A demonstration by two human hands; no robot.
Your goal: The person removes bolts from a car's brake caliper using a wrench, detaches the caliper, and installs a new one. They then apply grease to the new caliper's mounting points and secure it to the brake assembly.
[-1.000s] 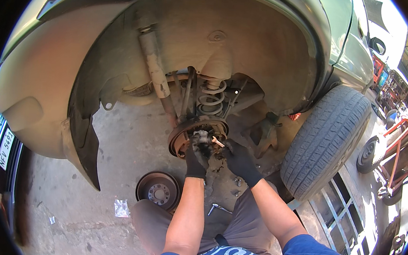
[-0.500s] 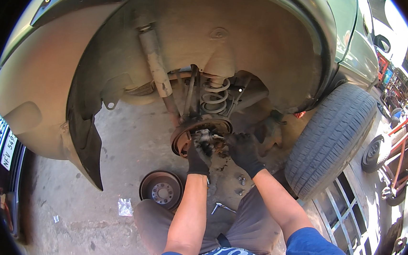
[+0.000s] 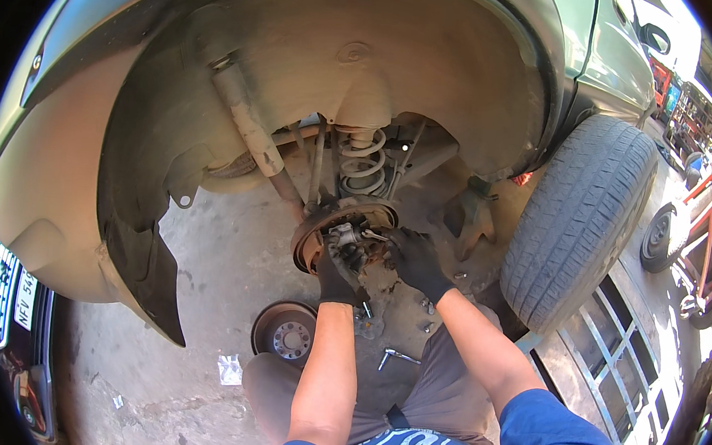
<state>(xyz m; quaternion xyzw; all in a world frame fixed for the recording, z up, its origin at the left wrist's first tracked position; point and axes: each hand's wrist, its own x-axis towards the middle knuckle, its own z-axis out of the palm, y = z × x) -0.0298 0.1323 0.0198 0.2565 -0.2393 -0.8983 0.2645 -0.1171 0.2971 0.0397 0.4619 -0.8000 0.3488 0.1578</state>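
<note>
Both of my hands wear dark gloves and work at the rusty brake assembly (image 3: 309, 240) below the coil spring. My left hand (image 3: 340, 273) is closed around a small silvery metal part (image 3: 343, 236), probably a wheel cylinder, at the front of the assembly. My right hand (image 3: 416, 262), just to the right, has its fingers closed on a thin shiny tool (image 3: 375, 236) that looks like a wrench and points toward that part. The fingers hide where tool and part meet. On the ground to the left of my left forearm lies the removed brake drum (image 3: 290, 334).
A ratchet (image 3: 400, 356) lies between my legs, with loose small metal parts (image 3: 428, 307) nearby. A clear plastic packet (image 3: 230, 370) is left of my knee. At right stand a tyre (image 3: 577, 227) and a jack stand (image 3: 475, 215). The shock absorber (image 3: 247, 118) slants down at left.
My head view has shifted, so the wheel well sits further left and the drum slightly lower. Both hands stay at the brake assembly with the tool and the metal part, their grips much the same.
</note>
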